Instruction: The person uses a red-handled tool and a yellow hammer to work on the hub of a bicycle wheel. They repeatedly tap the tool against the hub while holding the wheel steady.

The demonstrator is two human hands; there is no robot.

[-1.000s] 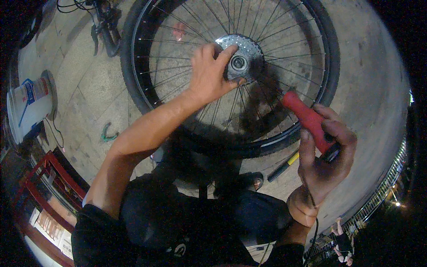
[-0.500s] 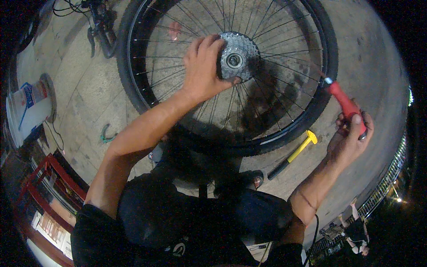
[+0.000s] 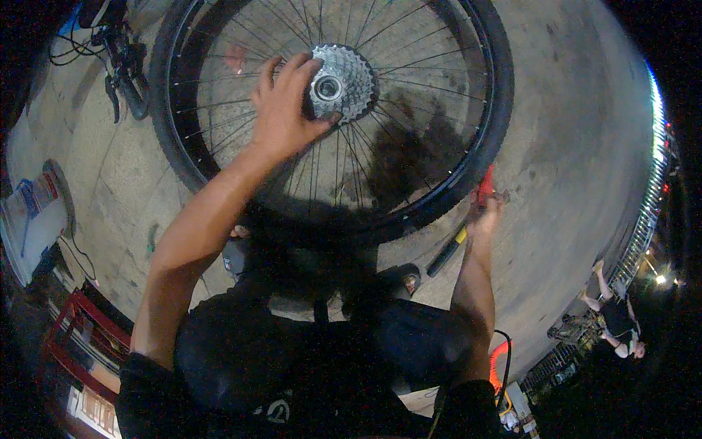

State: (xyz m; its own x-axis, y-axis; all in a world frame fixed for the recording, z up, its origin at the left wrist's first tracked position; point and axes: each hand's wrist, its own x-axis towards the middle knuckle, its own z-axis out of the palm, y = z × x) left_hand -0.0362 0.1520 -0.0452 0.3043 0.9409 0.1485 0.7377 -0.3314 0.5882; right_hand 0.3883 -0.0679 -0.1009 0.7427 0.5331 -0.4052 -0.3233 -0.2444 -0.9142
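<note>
A bicycle wheel [image 3: 503, 88] with a black tyre and thin spokes is in front of me, its silver cassette [image 3: 352, 80] facing up. My left hand [image 3: 285, 110] grips the cassette's left side, fingers curled over the far edge and thumb at the near edge. Beyond the tyre's lower right, my right hand [image 3: 484, 214] is closed around the red handle of a screwdriver [image 3: 485, 183]; its shaft cannot be made out. Just left of that hand, a hammer [image 3: 442, 256] with a black and yellow handle lies on the ground, its head hidden.
Bicycle handlebars [image 3: 128, 80] with a brake lever are at the upper left. A white bucket [image 3: 44, 234] and a red metal frame [image 3: 84, 336] stand at the left. An orange coiled hose [image 3: 499, 362] and another person [image 3: 618, 318] are at the lower right.
My right hand has brought the screwdriver inward and down beside the hammer, covering the hammer's head. The whole view has shifted, while my left hand keeps its grip on the cassette.
</note>
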